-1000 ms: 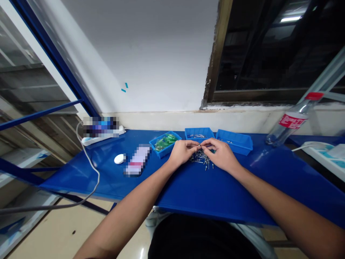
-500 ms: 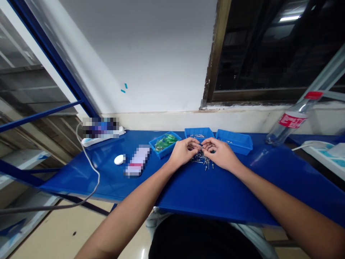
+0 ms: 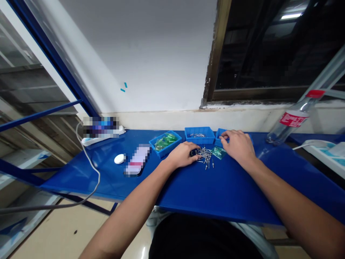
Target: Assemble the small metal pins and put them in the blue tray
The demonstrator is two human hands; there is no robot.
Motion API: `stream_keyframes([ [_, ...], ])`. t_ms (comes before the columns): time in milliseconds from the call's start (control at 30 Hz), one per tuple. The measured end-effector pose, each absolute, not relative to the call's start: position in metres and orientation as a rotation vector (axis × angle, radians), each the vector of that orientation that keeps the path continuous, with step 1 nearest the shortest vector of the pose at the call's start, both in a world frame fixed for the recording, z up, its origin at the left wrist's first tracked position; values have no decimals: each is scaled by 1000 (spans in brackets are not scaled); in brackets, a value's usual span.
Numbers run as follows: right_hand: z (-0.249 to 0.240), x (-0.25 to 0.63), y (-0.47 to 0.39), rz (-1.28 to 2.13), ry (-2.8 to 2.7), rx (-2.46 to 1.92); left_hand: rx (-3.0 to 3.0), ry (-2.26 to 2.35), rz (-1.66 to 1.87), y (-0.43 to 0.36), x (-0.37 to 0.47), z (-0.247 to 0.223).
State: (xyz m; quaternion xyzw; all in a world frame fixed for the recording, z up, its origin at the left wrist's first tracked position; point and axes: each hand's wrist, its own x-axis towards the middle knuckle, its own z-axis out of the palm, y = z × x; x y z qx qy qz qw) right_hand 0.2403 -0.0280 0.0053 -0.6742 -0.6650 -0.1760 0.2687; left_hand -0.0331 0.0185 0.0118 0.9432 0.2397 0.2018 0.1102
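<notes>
A loose pile of metal pop rivets [image 3: 206,155] lies on the blue table. My left hand [image 3: 184,155] rests at the pile's left edge, fingers curved and thumb apart from them. My right hand [image 3: 238,145] is over the near left part of the right blue bin [image 3: 249,138], its thumb and fingertips drawn together; anything between them is hidden. Just left of that hand, a small green plastic bag [image 3: 219,153] lies beside the rivets. More rivets lie in the middle blue bin [image 3: 199,141]. Green bags [image 3: 167,141] fill the left blue bin [image 3: 161,153].
A phone [image 3: 138,160] and a white oval object [image 3: 119,158] lie left of the bins. A power strip [image 3: 104,136] with a cable [image 3: 98,176] stands at the back left. On the right is a clear bottle [image 3: 292,118] with a red cap. A wall borders the table's back.
My hands have parted. The right hand has moved right and back to the right bin, uncovering the small green bag; the left hand has shifted slightly down and left, staying at the pile.
</notes>
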Motion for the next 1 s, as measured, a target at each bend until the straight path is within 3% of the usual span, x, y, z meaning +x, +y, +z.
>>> stream_keyframes([
  [233,7,236,-29,-519,-1891,-1783,2777,730,583,18,-33,13],
  [400,15,227,-36,-255,-2149,-1555,2787,745,571,17,-32,12],
  [633,11,211,-52,-166,-2218,-1848,2782,734,563,17,-32,13],
  [1000,8,222,-46,-129,-2184,-1848,2765,741,577,18,-32,11],
])
